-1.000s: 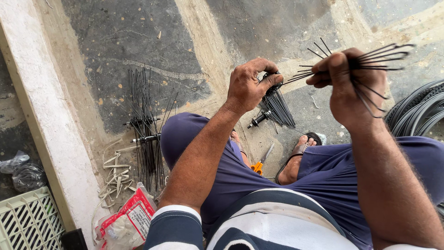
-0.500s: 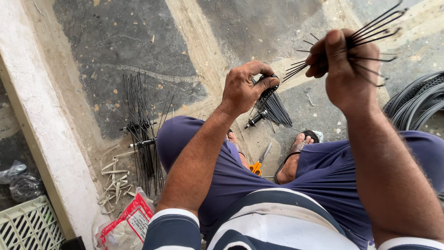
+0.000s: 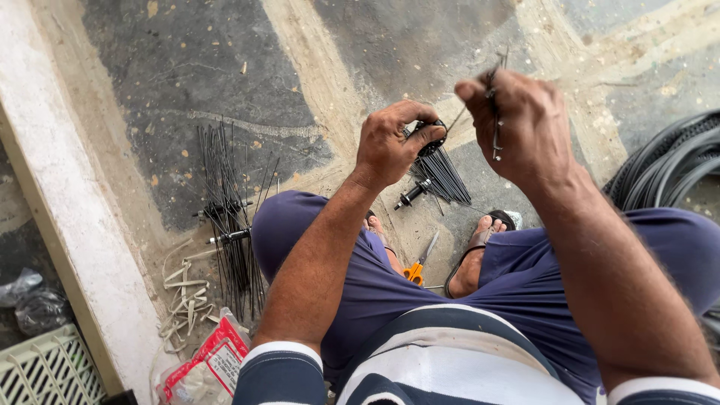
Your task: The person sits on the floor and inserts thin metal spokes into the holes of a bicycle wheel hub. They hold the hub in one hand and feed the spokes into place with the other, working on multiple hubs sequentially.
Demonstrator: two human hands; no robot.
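Black spoke bundle (image 3: 441, 174) gripped in left hand (image 3: 390, 146); right hand (image 3: 525, 124) fingers pinch spokes (image 3: 495, 112); scissors (image 3: 417, 264) below.

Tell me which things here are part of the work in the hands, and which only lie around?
In use:
- left hand holding a black wheel hub with thin black spokes
- right hand gripping a bunch of thin metal spokes

Lying about:
- orange-handled scissors
- loose black spokes on the floor
- red and white plastic packet
- black rubber tyres
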